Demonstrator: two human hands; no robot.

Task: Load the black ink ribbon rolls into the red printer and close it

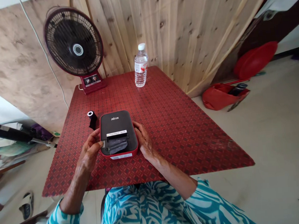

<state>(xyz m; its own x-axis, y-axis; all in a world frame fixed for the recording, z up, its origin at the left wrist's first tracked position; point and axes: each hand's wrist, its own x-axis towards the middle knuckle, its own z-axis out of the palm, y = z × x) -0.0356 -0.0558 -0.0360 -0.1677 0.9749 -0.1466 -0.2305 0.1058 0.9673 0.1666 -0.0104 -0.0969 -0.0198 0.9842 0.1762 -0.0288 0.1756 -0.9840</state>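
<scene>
A small box-shaped printer (114, 126) with a black top and red sides lies flat on the red patterned table. A dark, creased strip (118, 146) rests at the slot in its top, below a white label. My left hand (89, 151) grips the printer's left side, the thumb on its near-left corner by a small light tab. Along the right side, my right hand (144, 141) is closed against the edge, its fingertips partly hidden. A small roll of black ribbon (92, 117) with a white core lies just beyond my left hand, its tail loose.
A dark red fan (74, 45) stands at the table's back left corner. An upright, clear plastic bottle (140, 66) is near the back edge. Wooden boards (159, 29) rise behind the table (181, 130). On the floor to the right sits a red bag (216, 98).
</scene>
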